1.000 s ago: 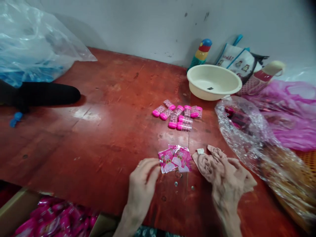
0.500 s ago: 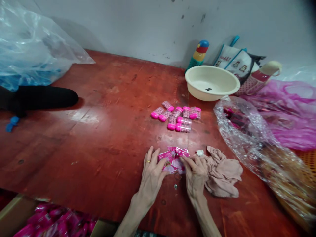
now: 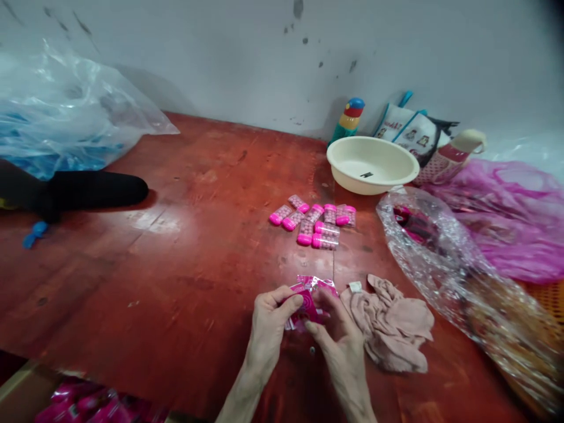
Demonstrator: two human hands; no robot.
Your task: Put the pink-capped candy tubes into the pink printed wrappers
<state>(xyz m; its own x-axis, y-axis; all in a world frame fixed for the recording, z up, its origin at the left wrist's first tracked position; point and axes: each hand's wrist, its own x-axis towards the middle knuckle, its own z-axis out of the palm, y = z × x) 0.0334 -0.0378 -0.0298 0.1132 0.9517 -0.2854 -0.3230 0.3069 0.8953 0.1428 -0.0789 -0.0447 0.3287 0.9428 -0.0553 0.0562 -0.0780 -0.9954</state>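
A small pink sachet is pinched between the thumb and fingers of my left hand. My right hand is at the sachet's right side, its thumb and fingers apart; whether the thumb tip touches the sachet I cannot tell. Just behind the held one, more shiny pink packets lie on the table, partly hidden by my fingers. Beyond them, several small clear bottles with pink caps and round beads inside lie in a loose group.
A crumpled beige cloth lies right of my hands. Farther back are a cream basin, a bird-shaped bottle and plastic bags. A black padded object is on the left. An open box of pink packets sits below the table edge.
My left hand has picked up a pink sachet from the packets on the table. My right hand has turned and its fingers have spread. The view has tilted up slightly.
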